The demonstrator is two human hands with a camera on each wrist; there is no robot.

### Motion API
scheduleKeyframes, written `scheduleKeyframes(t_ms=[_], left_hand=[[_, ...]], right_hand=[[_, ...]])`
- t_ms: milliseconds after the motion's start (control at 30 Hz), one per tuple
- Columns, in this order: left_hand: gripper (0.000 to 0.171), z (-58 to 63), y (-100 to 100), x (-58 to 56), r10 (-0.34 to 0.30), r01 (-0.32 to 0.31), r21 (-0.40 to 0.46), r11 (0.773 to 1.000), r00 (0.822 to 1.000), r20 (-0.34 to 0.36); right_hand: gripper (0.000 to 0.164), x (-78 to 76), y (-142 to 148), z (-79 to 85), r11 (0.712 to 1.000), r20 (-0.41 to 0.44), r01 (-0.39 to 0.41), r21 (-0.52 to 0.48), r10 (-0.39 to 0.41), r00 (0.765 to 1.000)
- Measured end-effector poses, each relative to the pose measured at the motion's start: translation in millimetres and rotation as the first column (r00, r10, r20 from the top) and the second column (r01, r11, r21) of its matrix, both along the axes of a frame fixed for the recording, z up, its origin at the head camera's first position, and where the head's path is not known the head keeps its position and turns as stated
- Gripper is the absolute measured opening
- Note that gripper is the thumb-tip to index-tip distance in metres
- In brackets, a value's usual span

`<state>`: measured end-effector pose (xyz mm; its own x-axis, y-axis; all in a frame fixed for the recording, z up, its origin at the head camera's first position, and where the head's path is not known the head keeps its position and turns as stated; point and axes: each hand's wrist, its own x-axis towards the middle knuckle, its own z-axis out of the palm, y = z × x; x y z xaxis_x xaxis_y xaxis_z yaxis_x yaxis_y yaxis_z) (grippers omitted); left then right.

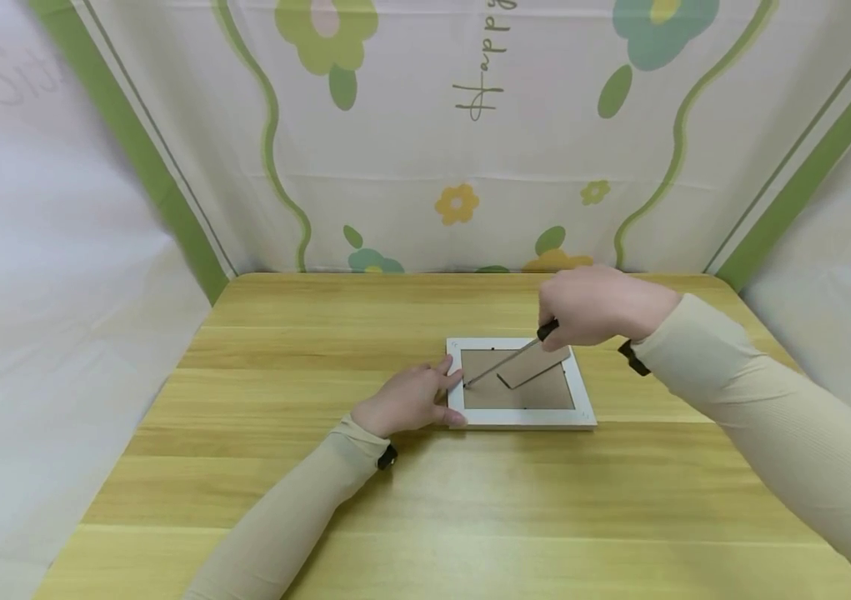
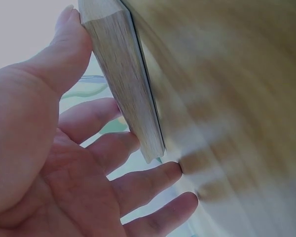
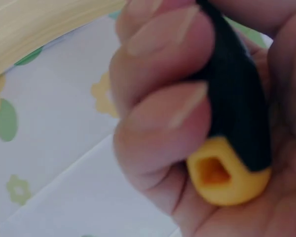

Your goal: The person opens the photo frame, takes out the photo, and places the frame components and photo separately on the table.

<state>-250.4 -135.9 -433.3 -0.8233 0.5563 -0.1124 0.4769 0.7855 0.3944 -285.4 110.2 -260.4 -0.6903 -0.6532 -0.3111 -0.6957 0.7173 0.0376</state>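
Note:
A white-faced picture frame [image 1: 521,419] lies back up on the table, its brown backing board [image 1: 481,367] facing me. My left hand [image 1: 406,398] rests against its left side, thumb at the near left corner; in the left wrist view, the fingers [image 2: 150,182] spread along the frame's wooden edge [image 2: 121,79]. My right hand [image 1: 593,304] grips a screwdriver [image 1: 503,361] by its black handle, which ends in a yellow cap [image 3: 232,192] in the right wrist view. The slanting shaft's tip meets the board's left edge, at a small dark tab.
A brown stand flap [image 1: 541,367] is on the backing board, beneath the screwdriver and right hand. Small dark tabs sit along the frame's inner edges. The wooden table [image 1: 470,517] reaches back to a flowered cloth [image 1: 395,125], with white cloth on both sides.

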Motion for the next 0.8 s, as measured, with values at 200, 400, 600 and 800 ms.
scheduleKeyframes(t_ms=[200,400,600,800], left_hand=[[0.080,0.9,0,0.5,-0.002,0.002,0.010,1.000,1.000,0.014],[0.080,0.1,-1,0.3,-0.002,0.002,0.020,1.000,1.000,0.016],[0.080,-0.8,-1,0.0,0.002,-0.002,0.016,1.000,1.000,0.019],[0.080,-1.3,-1,-0.3,-0.001,0.001,0.020,1.000,1.000,0.011]], right_hand=[[0.026,0.3,37,-13.6,0.987,0.050,-0.004,-0.163,0.013,0.999],[0.017,6.0,70,-43.1,0.948,0.054,0.048,-0.315,-0.032,0.998],[0.034,13.1,94,-76.2,0.895,0.088,0.121,-0.429,-0.092,0.992],[0.036,21.6,103,-98.9,0.855,0.087,0.168,-0.491,-0.144,0.986]])
